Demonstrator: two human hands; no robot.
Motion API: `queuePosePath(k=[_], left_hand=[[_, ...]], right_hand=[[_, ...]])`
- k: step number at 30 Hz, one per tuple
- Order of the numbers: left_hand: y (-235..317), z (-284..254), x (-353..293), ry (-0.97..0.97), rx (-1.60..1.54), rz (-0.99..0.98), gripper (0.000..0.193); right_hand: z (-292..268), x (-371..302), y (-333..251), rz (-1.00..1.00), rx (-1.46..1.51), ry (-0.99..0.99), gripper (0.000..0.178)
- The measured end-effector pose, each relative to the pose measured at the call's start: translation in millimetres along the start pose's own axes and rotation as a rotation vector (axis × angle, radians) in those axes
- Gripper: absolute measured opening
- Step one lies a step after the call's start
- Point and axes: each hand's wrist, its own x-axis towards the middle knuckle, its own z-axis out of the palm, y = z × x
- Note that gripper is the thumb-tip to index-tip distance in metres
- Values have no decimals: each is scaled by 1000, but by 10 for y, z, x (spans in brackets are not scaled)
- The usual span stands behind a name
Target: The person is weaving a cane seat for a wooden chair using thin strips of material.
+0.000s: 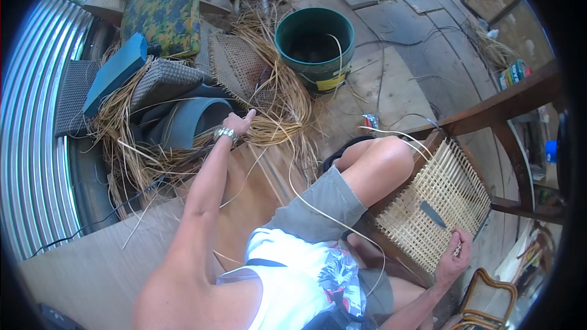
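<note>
Left hand [239,123] seemingly clasps cane strands [278,123]; right hand [455,256] grips woven chair seat [431,198] edge.

1 head-worn fisheye view, steeply down, close over lap, cane seat [434,205] and floor [391,85].

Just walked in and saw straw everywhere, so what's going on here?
A person sits on the wooden floor caning a chair. The left hand reaches out into a bundle of cane strands lying near a green bucket. The right hand rests on the edge of the half-woven cane seat of a wooden chair frame, where a dark tool lies on the weave. One long strand trails across the lap.
</note>
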Motion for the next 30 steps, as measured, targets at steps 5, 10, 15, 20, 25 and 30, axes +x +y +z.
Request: queuePosePath(k=[5, 10, 15, 20, 25, 30], left_hand=[[48, 367, 455, -425, 76, 179, 52], [253, -245, 278, -360, -1282, 26, 21], [320, -1094, -1158, -467, -1529, 401, 39], [513, -1092, -2090, -800, -1612, 217, 41], [630, -836, -2225, -812, -1435, 257, 44], [592, -749, -2166, -930, -1500, 246, 48]], right_hand=[[-117, -148, -212, -32, 12, -60, 8], [-91, -80, -395, -28, 78, -63, 7], [346, 93, -697, -33, 320, -40, 8], [1046, 97, -1263, 244, 976, -339, 19], [1528, 158, -1643, 261, 1073, -464, 24], [1834, 241, -1722, 244, 1017, -553, 20]])
